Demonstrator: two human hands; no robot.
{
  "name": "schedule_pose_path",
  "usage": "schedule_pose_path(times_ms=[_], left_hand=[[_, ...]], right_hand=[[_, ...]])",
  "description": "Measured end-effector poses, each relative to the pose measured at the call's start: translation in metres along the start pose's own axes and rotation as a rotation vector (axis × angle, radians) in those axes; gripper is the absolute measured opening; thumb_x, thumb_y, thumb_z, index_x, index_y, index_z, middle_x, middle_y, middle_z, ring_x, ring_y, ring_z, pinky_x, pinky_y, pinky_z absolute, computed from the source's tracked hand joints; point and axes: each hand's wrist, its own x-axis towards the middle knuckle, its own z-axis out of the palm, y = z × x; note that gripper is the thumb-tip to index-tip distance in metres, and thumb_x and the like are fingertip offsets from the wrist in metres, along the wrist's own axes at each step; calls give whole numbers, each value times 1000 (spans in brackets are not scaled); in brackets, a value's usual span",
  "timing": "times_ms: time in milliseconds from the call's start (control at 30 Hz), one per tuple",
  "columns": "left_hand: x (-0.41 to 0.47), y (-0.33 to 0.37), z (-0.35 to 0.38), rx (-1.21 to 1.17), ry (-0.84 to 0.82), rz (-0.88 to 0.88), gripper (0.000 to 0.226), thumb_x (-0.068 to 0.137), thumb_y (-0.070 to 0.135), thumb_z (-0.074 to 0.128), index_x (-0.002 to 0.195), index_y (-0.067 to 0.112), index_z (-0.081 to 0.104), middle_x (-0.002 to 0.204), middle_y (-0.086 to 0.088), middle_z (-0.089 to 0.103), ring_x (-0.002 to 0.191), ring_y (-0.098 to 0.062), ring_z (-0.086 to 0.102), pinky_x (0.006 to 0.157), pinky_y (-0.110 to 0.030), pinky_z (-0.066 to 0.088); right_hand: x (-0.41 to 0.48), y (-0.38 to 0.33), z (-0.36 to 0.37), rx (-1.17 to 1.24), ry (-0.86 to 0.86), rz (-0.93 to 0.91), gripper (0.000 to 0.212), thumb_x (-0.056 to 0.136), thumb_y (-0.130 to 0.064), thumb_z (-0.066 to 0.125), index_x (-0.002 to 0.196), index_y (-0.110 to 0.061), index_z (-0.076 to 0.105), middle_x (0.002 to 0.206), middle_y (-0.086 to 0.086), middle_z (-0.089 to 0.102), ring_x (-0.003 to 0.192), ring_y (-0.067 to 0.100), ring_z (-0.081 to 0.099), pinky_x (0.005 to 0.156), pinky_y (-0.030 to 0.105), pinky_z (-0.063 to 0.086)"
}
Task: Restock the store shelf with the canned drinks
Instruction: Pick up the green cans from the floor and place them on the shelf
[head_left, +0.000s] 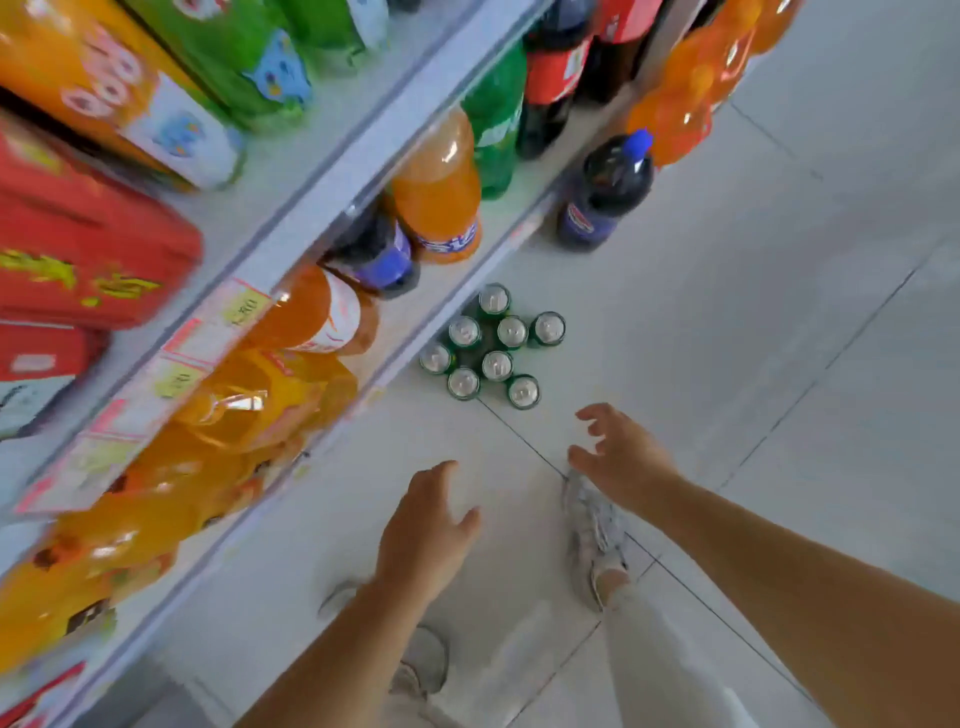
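Several green cans with silver tops (492, 346) stand in a cluster on the white tiled floor, right beside the base of the store shelf (332, 171). My left hand (426, 525) hangs in the air below and left of the cans, fingers relaxed and holding nothing. My right hand (618, 452) is stretched out just below and right of the cans, fingers spread and loosely curled, with nothing in it. Neither hand touches a can.
The shelf rows hold large orange, green and dark soda bottles (439, 192) and red and orange cartons (78, 260). A dark bottle with a blue cap (605, 195) stands on the floor by the shelf. My grey shoes (592, 535) are on the tiles below my hands.
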Motion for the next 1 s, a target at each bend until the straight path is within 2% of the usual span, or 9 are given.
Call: schedule_pose_path(times_ms=[133,267,333,433,567,667,733,833,1000], left_hand=[[115,-25,49,-8,48,5,72,90,39,61,151,25,25,147,-2,41,132,-18,45,103,-30,38],[208,-44,83,-112,157,49,92,86,38,71,155,29,12,154,-3,32,138,-18,37,106,-28,34],[239,-49,96,-150,202,103,98,81,35,77,155,32,13,149,-2,36,132,-13,38,97,-18,30],[265,-51,111,-162,238,120,98,77,34,81,153,36,19,135,-4,47,117,-15,48,88,-19,35],[280,-50,123,-157,344,98,84,75,32,83,144,32,36,120,-6,58,106,-22,58,82,-25,41],[274,-52,122,-158,365,97,76,74,31,83,139,29,43,115,-4,62,103,-23,59,79,-27,43],[258,-54,116,-154,359,92,74,72,34,83,136,28,45,112,-4,65,101,-26,61,81,-32,48],[215,-49,90,-151,344,98,70,70,40,82,130,32,47,110,-1,67,99,-28,63,83,-40,53],[96,-19,13,-152,288,142,73,66,34,85,130,35,48,118,9,64,107,-18,62,87,-36,52]], right_hand=[[108,52,55,-89,-35,47,61,85,-36,63,140,-29,38,132,0,50,108,20,56,91,35,49],[187,81,104,-68,-11,0,82,79,-41,71,146,-36,23,142,-1,43,123,21,50,98,42,46],[213,87,123,-31,7,-55,96,74,-43,76,147,-42,14,147,-5,38,129,19,46,99,42,45],[235,88,144,16,36,-154,108,69,-42,82,147,-45,8,150,-7,33,132,15,42,103,36,41],[252,84,159,43,118,-217,95,69,-32,82,144,-36,24,142,-8,42,124,15,47,95,31,43],[251,81,159,23,179,-175,74,72,-29,78,133,-30,36,128,-7,54,107,19,55,80,27,41],[237,78,152,31,196,-108,70,72,-32,76,130,-29,37,120,-5,58,97,19,56,75,27,41],[191,67,133,108,216,-38,68,70,-34,76,127,-29,39,111,-5,60,89,18,54,73,28,43],[61,25,74,210,215,-91,62,65,-31,79,117,-36,46,110,-9,54,89,10,52,67,18,38]])
